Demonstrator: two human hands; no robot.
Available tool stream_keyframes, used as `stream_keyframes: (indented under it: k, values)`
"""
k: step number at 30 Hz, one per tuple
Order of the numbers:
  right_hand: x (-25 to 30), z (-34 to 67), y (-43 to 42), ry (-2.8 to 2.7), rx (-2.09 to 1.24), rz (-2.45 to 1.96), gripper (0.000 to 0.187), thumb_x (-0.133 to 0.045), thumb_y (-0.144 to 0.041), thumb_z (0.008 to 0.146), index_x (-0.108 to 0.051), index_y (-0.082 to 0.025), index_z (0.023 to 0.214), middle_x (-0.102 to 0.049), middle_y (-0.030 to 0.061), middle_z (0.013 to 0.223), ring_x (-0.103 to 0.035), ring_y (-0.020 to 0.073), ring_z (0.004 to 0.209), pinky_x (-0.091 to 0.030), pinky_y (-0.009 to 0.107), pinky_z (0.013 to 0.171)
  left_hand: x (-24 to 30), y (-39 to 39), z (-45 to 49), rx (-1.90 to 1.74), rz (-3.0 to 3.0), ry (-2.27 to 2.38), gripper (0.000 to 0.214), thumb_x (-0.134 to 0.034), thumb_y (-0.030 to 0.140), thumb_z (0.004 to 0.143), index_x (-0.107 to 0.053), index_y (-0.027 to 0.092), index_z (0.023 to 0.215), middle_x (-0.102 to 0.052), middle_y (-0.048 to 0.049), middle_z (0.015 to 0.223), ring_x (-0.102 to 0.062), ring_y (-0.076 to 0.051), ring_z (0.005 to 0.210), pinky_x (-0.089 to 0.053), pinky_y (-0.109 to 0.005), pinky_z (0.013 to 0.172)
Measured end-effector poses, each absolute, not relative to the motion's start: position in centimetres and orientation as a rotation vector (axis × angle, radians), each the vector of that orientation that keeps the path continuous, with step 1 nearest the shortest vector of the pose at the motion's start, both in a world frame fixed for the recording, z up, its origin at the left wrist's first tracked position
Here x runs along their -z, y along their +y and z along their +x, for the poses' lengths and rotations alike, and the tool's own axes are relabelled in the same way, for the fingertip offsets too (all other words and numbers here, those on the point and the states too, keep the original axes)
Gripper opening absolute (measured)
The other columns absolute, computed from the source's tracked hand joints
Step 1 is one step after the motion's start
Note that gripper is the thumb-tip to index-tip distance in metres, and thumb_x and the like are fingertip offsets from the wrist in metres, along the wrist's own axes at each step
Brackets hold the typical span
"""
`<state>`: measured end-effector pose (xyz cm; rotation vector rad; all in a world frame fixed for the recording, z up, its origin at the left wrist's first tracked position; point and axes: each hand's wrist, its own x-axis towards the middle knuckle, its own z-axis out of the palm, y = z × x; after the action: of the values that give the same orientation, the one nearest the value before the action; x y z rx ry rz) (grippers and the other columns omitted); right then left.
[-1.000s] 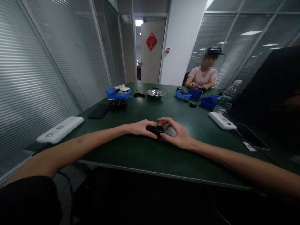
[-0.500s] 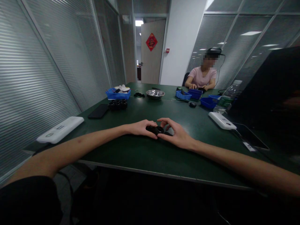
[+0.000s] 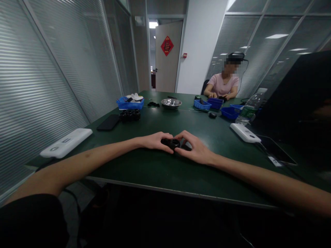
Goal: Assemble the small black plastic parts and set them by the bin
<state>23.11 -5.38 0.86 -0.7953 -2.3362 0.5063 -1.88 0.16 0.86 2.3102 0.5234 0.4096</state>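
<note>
On the green table in front of me is a small black part with a round ring point(image 3: 176, 143); its exact kind is unclear. My left hand point(image 3: 157, 141) grips its left end between thumb and fingers. My right hand point(image 3: 195, 147) curves around the ring from the right, with the thumb and a fingertip touching its sides. Under the right palm a dark piece point(image 3: 186, 147) shows partly, and I cannot tell if it joins the ringed part.
Beyond my left forearm lie a white power bank point(image 3: 66, 142), a black phone point(image 3: 108, 122) and a cluster of black rings point(image 3: 130, 115). Further back are a blue basket point(image 3: 130, 104) and a metal bowl point(image 3: 171, 103). Rightward stand a water bottle point(image 3: 250, 106) and another power bank point(image 3: 244, 133). A person point(image 3: 223, 84) sits opposite.
My right thumb and fingers have closed in around the ring, which has shifted slightly left. My left hand stays in place on the black part.
</note>
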Motion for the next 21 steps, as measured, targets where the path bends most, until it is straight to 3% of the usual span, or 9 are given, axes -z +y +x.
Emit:
stream_keyframes:
  k: [4, 9, 15, 21]
  values:
    - [-0.83, 23.11, -5.33, -2.359, -0.483, -0.751, 0.032, -0.067, -0.037, 0.095, -0.061, -0.024, 0.124, -0.061, 0.008, 0.117, -0.063, 0.0236, 0.099, -0.055, 0.041, 0.084, -0.81, 0.21, -1.91, -0.407, 2.301, 0.527, 0.047, -0.081, 0.046, 0.083, -0.07, 0.018, 0.119, -0.064, -0.0056, 0.11, -0.059, -0.022, 0.104, -0.043, -0.033, 0.092]
    - [-0.59, 23.05, -5.16, -2.28, -0.504, -0.851, 0.033, -0.073, -0.045, 0.092, -0.061, -0.022, 0.112, -0.062, 0.0072, 0.111, -0.062, 0.0227, 0.093, -0.055, 0.039, 0.078, -0.94, 0.16, -1.81, -0.396, 2.321, 0.537, 0.042, -0.08, 0.048, 0.083, -0.072, 0.017, 0.11, -0.064, -0.0051, 0.105, -0.059, -0.022, 0.1, -0.042, -0.032, 0.088]
    - [-0.7, 23.09, -5.4, -2.364, -0.478, -0.745, 0.03, -0.064, -0.034, 0.097, -0.061, -0.023, 0.125, -0.059, 0.0083, 0.118, -0.061, 0.0222, 0.097, -0.055, 0.04, 0.083, -0.94, 0.09, -1.84, -0.408, 2.3, 0.519, 0.046, -0.08, 0.045, 0.083, -0.07, 0.019, 0.119, -0.066, -0.0059, 0.111, -0.059, -0.023, 0.104, -0.043, -0.034, 0.092]
    - [-0.51, 23.03, -5.22, -2.258, -0.501, -0.823, 0.028, -0.072, -0.041, 0.093, -0.061, -0.021, 0.11, -0.061, 0.0068, 0.111, -0.061, 0.0224, 0.095, -0.055, 0.037, 0.078, -1.07, 0.05, -1.8, -0.396, 2.33, 0.537, 0.039, -0.08, 0.046, 0.083, -0.072, 0.016, 0.107, -0.064, -0.0048, 0.104, -0.059, -0.021, 0.098, -0.043, -0.032, 0.087]
